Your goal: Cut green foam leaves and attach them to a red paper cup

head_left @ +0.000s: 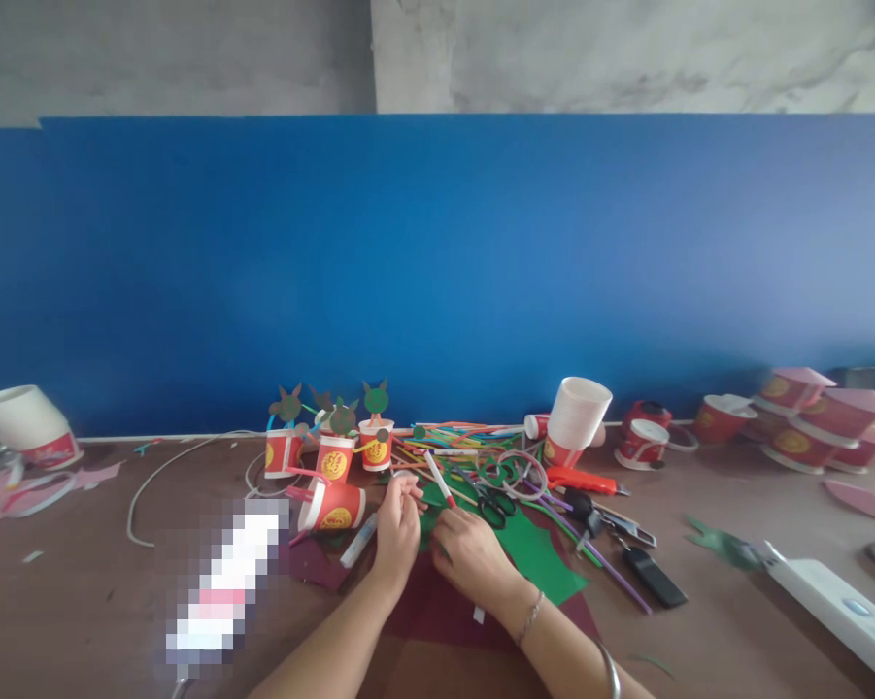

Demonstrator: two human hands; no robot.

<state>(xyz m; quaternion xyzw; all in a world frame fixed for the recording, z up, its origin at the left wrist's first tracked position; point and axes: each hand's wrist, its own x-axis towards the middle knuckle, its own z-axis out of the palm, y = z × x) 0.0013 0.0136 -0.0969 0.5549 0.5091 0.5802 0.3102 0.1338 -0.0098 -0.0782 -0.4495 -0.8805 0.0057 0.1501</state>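
My left hand (pixel 399 524) is closed, with its fingers bent together above the dark red paper; whatever they may hold is hidden. Close beside it, my right hand (pixel 473 555) has its fingers curled down, and their tips do not show. Just beyond the right fingers is a white marker (pixel 437 474) with a red end; I cannot tell whether they touch it. Green paper (pixel 543 553) and dark red paper (pixel 426 612) lie around and under the hands. A red paper cup (pixel 335 507) rests on its side left of my left hand.
Cups with cat-like paper heads (pixel 376 400) stand behind. Coloured sticks (pixel 458 437), scissors (pixel 496 507), an orange cutter (pixel 583 481) and a black key fob (pixel 652 575) lie nearby. Stacked cups (pixel 579 413) stand right of centre, and a white power strip (pixel 837 612) lies far right.
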